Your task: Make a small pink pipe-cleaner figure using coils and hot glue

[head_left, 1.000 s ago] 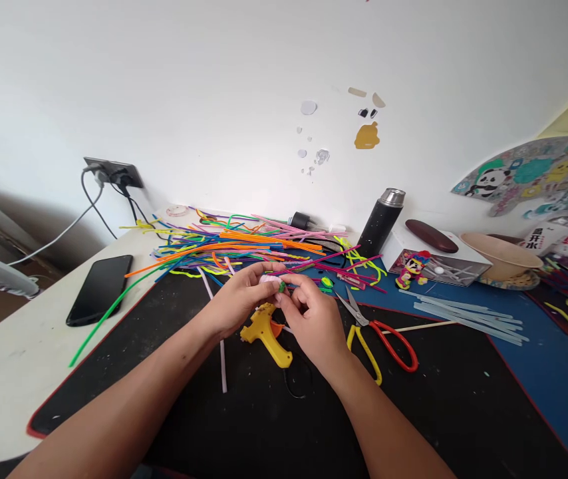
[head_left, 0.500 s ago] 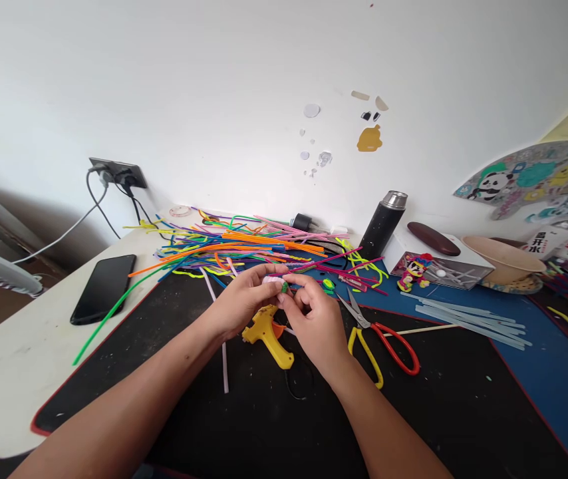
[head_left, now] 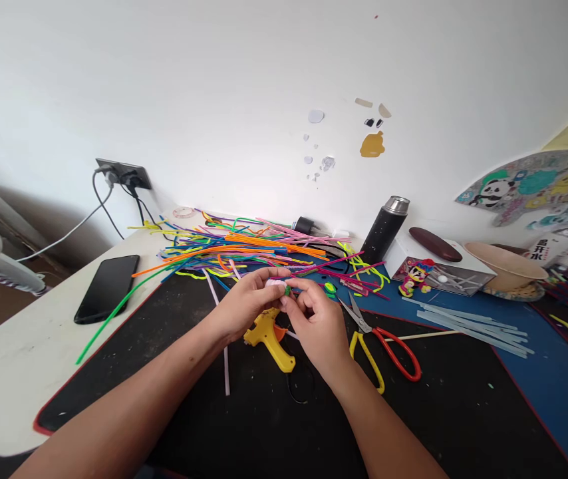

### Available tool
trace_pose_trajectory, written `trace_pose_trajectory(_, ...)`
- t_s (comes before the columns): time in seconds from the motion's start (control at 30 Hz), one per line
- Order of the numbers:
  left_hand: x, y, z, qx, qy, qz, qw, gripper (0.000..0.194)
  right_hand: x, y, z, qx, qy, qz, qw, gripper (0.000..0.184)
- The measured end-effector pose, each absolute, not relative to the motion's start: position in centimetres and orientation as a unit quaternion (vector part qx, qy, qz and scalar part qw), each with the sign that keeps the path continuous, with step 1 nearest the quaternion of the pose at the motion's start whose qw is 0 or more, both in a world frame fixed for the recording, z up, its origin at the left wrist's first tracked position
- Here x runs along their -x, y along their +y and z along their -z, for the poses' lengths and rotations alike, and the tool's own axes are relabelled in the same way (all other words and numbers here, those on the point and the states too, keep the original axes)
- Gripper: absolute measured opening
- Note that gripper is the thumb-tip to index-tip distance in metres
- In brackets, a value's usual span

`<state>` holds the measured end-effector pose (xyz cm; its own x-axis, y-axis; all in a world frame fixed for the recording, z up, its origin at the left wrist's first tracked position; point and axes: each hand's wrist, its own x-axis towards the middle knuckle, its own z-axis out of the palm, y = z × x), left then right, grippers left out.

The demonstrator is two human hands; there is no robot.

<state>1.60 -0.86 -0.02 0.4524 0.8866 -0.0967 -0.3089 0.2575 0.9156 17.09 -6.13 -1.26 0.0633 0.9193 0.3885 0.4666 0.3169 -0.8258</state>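
Note:
Both hands meet over the black mat (head_left: 174,399) in the middle of the table. My left hand (head_left: 244,303) is closed round a small pale pink piece (head_left: 277,283). My right hand (head_left: 316,319) pinches a small green bit (head_left: 287,291) against it. A yellow glue gun (head_left: 270,338) lies on the mat just under the hands. A heap of coloured pipe cleaners (head_left: 244,246) spreads behind them.
Scissors (head_left: 384,336) with red and yellow handles lie right of my right hand. A black phone (head_left: 108,287) rests on the white table at left. A black flask (head_left: 384,229), a box (head_left: 443,269), a bowl (head_left: 506,263) and clear glue sticks (head_left: 468,319) stand at right. Cables hang from a wall socket (head_left: 123,174).
The hands keep working the small pink and green piece with slight finger shifts. The whole view has drifted a little as the head moved.

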Motion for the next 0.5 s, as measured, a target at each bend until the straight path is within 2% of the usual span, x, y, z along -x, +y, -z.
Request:
trace_pose_trajectory(0.23,-1.70,-0.90,-0.21,-0.439,0.313,-0.421,0.729,0.049,-17.14,-6.26,1.05,0.532,-0.636,-0.231,0.509,0.028)
trace_pose_trajectory(0.5,-1.72,-0.93,-0.22,-0.423,0.315,-0.420,0.738,0.049,-17.12,-6.02,1.48,0.534,-0.649,-0.236,0.488,0.020)
